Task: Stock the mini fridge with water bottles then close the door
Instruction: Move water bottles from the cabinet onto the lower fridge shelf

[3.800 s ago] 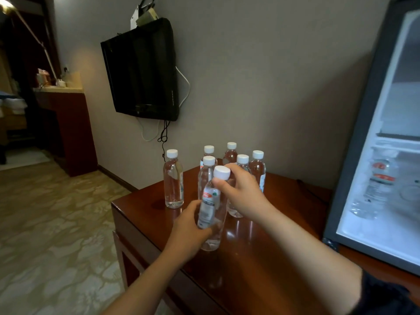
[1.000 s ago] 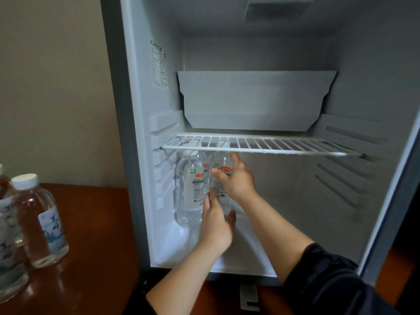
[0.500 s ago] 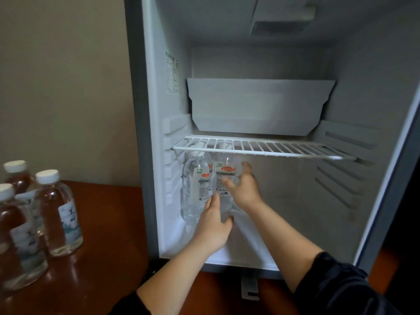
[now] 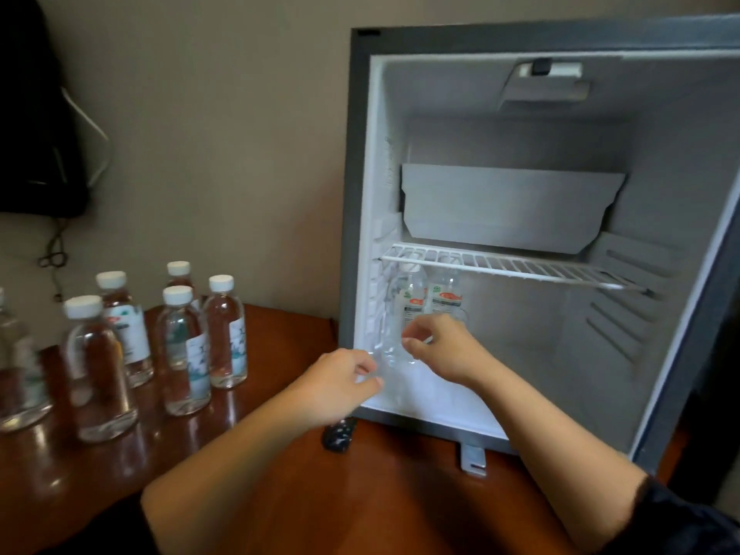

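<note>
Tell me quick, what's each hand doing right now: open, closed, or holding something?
Left hand: open, loosely curled, holding nothing.
Right hand: cannot tell; curled in front of the bottles in the fridge.

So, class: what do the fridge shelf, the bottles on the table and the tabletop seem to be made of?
Wire shelf: likely white-coated metal, thin parallel bars. Water bottles: clear plastic, see-through, white caps. Tabletop: glossy varnished wood or veneer, reddish-brown, reflecting the bottles.

Dim, soft motion blur, wide-angle bowing at edges, glare on tabletop (image 4: 248, 454).
</note>
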Tool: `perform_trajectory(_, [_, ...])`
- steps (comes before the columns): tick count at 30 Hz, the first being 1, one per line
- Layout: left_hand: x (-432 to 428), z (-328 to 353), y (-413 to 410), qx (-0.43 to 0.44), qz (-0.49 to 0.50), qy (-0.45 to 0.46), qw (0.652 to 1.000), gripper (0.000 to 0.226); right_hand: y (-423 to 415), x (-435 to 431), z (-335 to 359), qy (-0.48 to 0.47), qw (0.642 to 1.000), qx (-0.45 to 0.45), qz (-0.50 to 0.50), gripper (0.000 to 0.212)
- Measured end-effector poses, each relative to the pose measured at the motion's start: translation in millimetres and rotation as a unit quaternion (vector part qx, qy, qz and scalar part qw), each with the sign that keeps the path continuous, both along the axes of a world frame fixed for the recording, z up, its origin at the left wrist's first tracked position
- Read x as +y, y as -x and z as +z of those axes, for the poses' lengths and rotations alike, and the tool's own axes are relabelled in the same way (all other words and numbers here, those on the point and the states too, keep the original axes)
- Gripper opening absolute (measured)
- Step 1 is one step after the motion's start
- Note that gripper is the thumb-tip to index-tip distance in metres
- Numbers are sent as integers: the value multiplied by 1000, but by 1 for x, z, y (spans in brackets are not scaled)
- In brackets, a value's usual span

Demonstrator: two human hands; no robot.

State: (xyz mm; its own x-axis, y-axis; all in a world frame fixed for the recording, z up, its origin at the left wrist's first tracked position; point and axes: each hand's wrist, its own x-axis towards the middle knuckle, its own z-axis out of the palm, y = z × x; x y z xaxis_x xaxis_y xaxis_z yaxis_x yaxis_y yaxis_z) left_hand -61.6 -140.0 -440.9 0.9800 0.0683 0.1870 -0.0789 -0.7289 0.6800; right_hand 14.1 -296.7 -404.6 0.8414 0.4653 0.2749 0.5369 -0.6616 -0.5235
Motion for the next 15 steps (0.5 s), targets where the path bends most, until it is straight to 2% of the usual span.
perform_trajectory(6, [71,6,57,-21,78,19,997,30,33,60,1,50,995,-9,87,10])
perform_trajectory(12, [125,5,108,-52,165,-82,981,31,60,135,-6,86,986,-22,144,7])
perform_trajectory(15, [150,3,127,-64,202,-111,971,28,73,173,-8,94,980,-27,174,12])
